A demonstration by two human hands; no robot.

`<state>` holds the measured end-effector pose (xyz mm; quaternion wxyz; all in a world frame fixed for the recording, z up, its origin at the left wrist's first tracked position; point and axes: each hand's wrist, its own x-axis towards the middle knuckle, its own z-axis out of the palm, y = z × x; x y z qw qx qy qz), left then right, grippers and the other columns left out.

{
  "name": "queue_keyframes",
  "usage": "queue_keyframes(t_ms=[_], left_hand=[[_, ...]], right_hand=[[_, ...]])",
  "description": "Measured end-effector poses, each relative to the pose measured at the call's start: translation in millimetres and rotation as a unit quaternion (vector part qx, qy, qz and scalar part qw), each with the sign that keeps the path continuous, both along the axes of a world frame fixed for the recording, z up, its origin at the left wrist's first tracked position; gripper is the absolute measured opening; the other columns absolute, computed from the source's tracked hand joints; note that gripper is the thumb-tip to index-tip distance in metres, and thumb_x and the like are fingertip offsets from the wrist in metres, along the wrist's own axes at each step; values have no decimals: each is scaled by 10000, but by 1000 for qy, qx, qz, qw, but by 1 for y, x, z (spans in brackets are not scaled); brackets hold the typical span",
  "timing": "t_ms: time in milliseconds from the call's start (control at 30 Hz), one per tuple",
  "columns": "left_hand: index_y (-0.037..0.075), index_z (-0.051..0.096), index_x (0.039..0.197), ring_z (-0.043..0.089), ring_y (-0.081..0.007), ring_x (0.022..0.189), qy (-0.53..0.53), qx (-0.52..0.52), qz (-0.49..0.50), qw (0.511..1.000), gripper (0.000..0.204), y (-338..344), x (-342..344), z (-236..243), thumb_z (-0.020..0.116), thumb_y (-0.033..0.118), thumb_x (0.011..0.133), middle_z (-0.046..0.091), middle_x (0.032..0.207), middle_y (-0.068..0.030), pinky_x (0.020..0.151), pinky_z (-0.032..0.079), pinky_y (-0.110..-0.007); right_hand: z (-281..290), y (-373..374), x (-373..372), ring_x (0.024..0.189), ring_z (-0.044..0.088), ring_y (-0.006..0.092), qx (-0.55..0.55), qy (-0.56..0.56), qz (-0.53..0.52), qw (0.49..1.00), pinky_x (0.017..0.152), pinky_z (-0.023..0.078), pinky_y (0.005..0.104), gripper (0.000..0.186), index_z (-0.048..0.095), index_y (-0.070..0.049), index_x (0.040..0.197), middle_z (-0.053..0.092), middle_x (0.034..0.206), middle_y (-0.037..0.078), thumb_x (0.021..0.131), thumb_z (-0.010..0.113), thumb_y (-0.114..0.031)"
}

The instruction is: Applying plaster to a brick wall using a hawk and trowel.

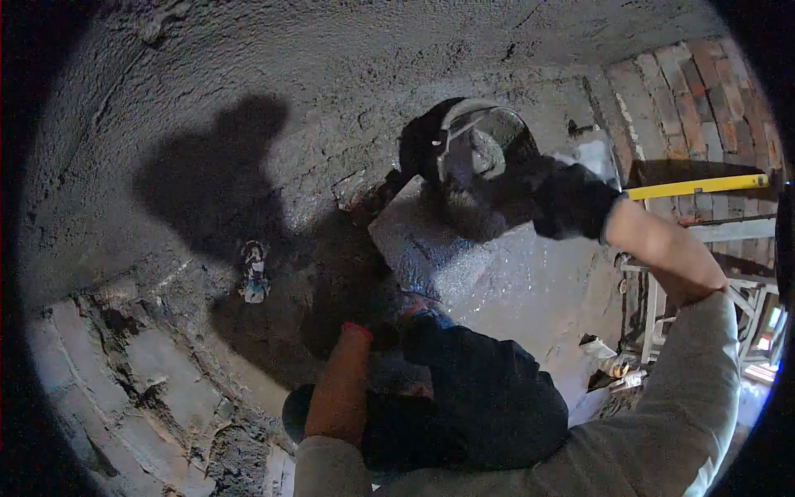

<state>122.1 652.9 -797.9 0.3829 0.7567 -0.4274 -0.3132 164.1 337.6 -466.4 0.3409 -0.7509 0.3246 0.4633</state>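
Observation:
My right hand [575, 201], in a black glove, reaches to the right of a round bucket [515, 132]. Its fingers are curled around a dark, blurred thing [480, 217] that lies just below the bucket's mouth; its kind is unclear. Under it is a flat grey slab-like piece [404, 234] with a straight edge, beside a wet, shiny patch of grey surface [513, 277]. Lower down, my left hand [364, 331], gloved with a red cuff, is by my bent knee [489, 364]. Deep shadow hides its fingers and anything in them.
A yellow spirit level [704, 187] juts in at the right, above a pale bar [733, 229] and a frame [654, 319]. Brickwork [687, 108] stands behind. Small debris [613, 360] lies at lower right. A small crumpled object [254, 272] sits at left, near rough masonry [157, 373].

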Motion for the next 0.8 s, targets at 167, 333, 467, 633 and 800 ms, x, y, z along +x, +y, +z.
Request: queue_keyframes(t_ms=[167, 333, 467, 633, 800], left_hand=[[52, 548, 1081, 533, -280, 945, 43, -43, 17, 998, 380, -1, -24, -37, 462, 324, 829, 538, 1095, -144, 856, 408, -401], [55, 541, 1094, 527, -281, 963, 72, -102, 37, 991, 403, 0, -22, -72, 475, 349, 825, 528, 1123, -138, 869, 400, -401], [58, 536, 1104, 522, -281, 977, 91, -129, 68, 985, 423, 7, -31, -100, 485, 368, 821, 519, 1146, -133, 880, 394, -402], [60, 529, 1117, 516, -281, 995, 62, -176, 143, 972, 449, 0, -35, -127, 497, 392, 817, 509, 1174, -127, 893, 386, -402], [63, 523, 1127, 511, -282, 1009, 45, -228, 182, 956, 470, -4, -19, -136, 507, 412, 814, 500, 1197, -122, 904, 380, -402]], right_hand=[[17, -1, 17, 1050, 496, 279, -140, -189, 453, 860, 903, 391, 339, 478, 469, -129, 1197, 522, 1146, 139, 755, 570, -284], [-108, -138, -6, 907, 572, 287, -332, -207, 411, 824, 757, 467, 377, 448, 546, -91, 1088, 585, 1016, 148, 695, 599, -300], [-162, -103, 3, 1005, 529, 267, -168, -203, 403, 877, 855, 412, 350, 357, 546, -122, 1125, 564, 1085, 131, 781, 514, -216], [-81, 14, 35, 847, 608, 275, -266, -187, 725, 608, 748, 480, 376, 323, 579, -83, 1056, 619, 969, 111, 771, 528, -226], [-23, 15, 20, 858, 604, 267, -113, -430, 574, 687, 732, 491, 355, 348, 571, -83, 1066, 614, 980, 113, 746, 543, -216]])
